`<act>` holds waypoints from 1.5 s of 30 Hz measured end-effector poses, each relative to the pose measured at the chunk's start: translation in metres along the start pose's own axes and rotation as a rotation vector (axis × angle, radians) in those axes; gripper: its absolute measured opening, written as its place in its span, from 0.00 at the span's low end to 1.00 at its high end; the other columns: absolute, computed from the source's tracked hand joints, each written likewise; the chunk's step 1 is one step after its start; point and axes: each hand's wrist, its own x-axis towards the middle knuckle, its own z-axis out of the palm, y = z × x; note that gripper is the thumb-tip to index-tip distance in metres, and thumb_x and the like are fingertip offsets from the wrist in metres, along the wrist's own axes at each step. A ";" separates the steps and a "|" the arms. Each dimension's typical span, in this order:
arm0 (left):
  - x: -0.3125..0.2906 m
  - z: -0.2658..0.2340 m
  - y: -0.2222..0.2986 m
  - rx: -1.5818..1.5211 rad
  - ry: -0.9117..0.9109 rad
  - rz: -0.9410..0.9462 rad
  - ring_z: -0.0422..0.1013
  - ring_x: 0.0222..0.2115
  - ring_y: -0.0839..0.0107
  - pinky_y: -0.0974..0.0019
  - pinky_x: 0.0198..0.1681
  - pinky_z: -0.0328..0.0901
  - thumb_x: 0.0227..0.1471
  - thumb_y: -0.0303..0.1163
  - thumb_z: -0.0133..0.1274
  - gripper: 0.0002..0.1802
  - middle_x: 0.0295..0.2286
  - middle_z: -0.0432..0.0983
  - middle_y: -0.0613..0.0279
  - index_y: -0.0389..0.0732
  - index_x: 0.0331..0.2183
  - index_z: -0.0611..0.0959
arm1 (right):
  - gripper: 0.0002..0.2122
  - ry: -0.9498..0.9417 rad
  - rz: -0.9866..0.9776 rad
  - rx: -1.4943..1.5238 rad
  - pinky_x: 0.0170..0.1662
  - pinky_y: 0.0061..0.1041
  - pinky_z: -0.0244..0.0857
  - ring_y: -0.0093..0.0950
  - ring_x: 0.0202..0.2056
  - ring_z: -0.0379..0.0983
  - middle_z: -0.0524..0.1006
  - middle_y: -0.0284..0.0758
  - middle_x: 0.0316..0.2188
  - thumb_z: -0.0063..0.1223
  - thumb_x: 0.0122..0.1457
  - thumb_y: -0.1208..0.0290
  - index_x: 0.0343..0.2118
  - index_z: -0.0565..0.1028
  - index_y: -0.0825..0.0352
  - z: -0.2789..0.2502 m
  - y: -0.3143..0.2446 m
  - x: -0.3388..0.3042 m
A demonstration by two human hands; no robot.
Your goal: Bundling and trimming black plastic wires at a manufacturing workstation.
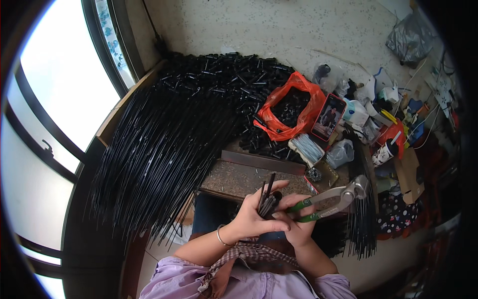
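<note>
My left hand [249, 219] is closed around a few dark rod-like pieces [268, 203], whose ends stick up between thumb and fingers. My right hand [298, 228] grips end-cutting pincers [343, 197] by their green handles, the metal jaws pointing right and away from the rods. Both hands are close together over my lap, in front of the brown speckled table [234, 180]. Part of each handle is hidden by the right fingers.
Long thin black rods [149, 149] fan over the table's left side; short black parts [214, 74] heap behind. An open red plastic bag [273, 130], a phone [329, 117], a box of pale pins [307, 149] and a patterned drink cup [384, 153] stand right. More rods [362, 224] hang at the right edge.
</note>
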 end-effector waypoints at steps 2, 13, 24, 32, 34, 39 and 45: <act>0.003 -0.001 0.018 -0.028 -0.037 -0.097 0.62 0.18 0.85 0.80 0.20 0.53 0.35 0.35 0.65 0.40 0.17 0.68 0.70 0.31 0.48 0.65 | 0.11 0.066 0.186 0.200 0.29 0.17 0.61 0.21 0.28 0.68 0.69 0.33 0.25 0.54 0.47 0.83 0.33 0.66 0.70 0.004 -0.011 0.008; 0.006 -0.048 0.027 0.134 0.068 -0.018 0.56 0.17 0.88 0.81 0.19 0.50 0.23 0.35 0.71 0.37 0.15 0.60 0.79 0.34 0.39 0.75 | 0.17 -0.712 0.915 -0.124 0.27 0.16 0.64 0.21 0.25 0.71 0.74 0.35 0.29 0.43 0.58 0.73 0.50 0.62 0.73 -0.031 -0.034 -0.023; 0.000 -0.020 0.048 0.075 0.310 -0.190 0.58 0.18 0.85 0.80 0.20 0.51 0.27 0.35 0.67 0.21 0.16 0.64 0.74 0.35 0.27 0.79 | 0.27 -0.788 1.065 0.371 0.43 0.28 0.63 0.32 0.35 0.73 0.70 0.48 0.40 0.38 0.60 0.68 0.59 0.44 0.70 -0.044 -0.041 -0.010; -0.001 -0.021 0.033 0.182 0.335 -0.104 0.60 0.17 0.84 0.78 0.20 0.54 0.31 0.32 0.64 0.15 0.16 0.65 0.73 0.35 0.23 0.77 | 0.21 -0.720 1.172 0.235 0.33 0.22 0.64 0.25 0.27 0.71 0.73 0.39 0.29 0.39 0.60 0.71 0.55 0.54 0.68 -0.052 -0.051 -0.004; 0.000 -0.023 0.032 0.204 0.317 -0.113 0.60 0.18 0.84 0.78 0.20 0.55 0.31 0.31 0.64 0.14 0.15 0.65 0.73 0.35 0.22 0.77 | 0.18 -0.715 1.171 0.105 0.31 0.20 0.64 0.23 0.25 0.70 0.73 0.37 0.26 0.40 0.60 0.72 0.53 0.58 0.69 -0.050 -0.055 -0.003; 0.008 -0.027 0.023 0.276 0.260 -0.109 0.61 0.18 0.84 0.78 0.20 0.54 0.32 0.30 0.63 0.13 0.15 0.65 0.73 0.35 0.21 0.76 | 0.12 -0.662 0.628 -0.636 0.27 0.18 0.64 0.18 0.21 0.69 0.73 0.32 0.23 0.40 0.57 0.75 0.44 0.65 0.71 -0.043 -0.054 -0.012; 0.021 -0.011 0.042 0.117 0.299 -0.038 0.58 0.18 0.85 0.79 0.21 0.53 0.29 0.30 0.65 0.17 0.16 0.64 0.76 0.36 0.24 0.75 | 0.18 -0.481 0.637 -0.100 0.26 0.18 0.63 0.19 0.21 0.70 0.73 0.33 0.22 0.43 0.57 0.75 0.51 0.61 0.72 -0.037 -0.045 -0.019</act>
